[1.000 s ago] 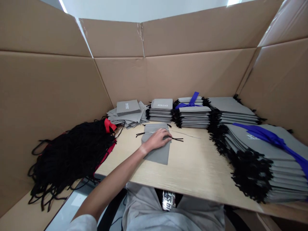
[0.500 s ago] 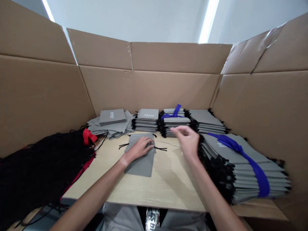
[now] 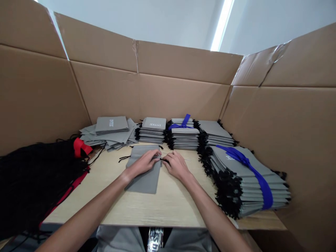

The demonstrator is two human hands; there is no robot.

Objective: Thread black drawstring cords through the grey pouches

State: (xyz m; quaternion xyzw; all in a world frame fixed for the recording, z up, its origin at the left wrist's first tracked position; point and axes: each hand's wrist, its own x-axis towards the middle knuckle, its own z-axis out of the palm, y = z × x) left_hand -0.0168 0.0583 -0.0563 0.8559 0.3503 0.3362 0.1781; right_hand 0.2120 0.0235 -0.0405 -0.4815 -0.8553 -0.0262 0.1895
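A grey drawstring pouch (image 3: 145,183) lies flat on the table, with black cord ends (image 3: 124,158) sticking out on its left side. My left hand (image 3: 145,161) rests on the pouch's upper part, its thumb and fingers closed at the right edge. Just beside that edge, my right hand (image 3: 176,164) pinches a short black cord (image 3: 165,160) that comes out of the pouch. A thin wire-like piece (image 3: 187,160) shows past my right fingers; whether I hold it cannot be made out.
Stacked grey pouches (image 3: 154,134) line the back, some tied with blue ribbon (image 3: 183,123). A large tied bundle (image 3: 252,175) stands at right. Loose grey pouches (image 3: 112,127) lie back left. A heap of black cords (image 3: 39,178) with a red band covers the left. Cardboard walls (image 3: 181,94) enclose the table.
My right hand has moved left and down to the pouch's right edge and now pinches the black cord. My left hand stays on the pouch, its fingers more bent. The view has shifted slightly.
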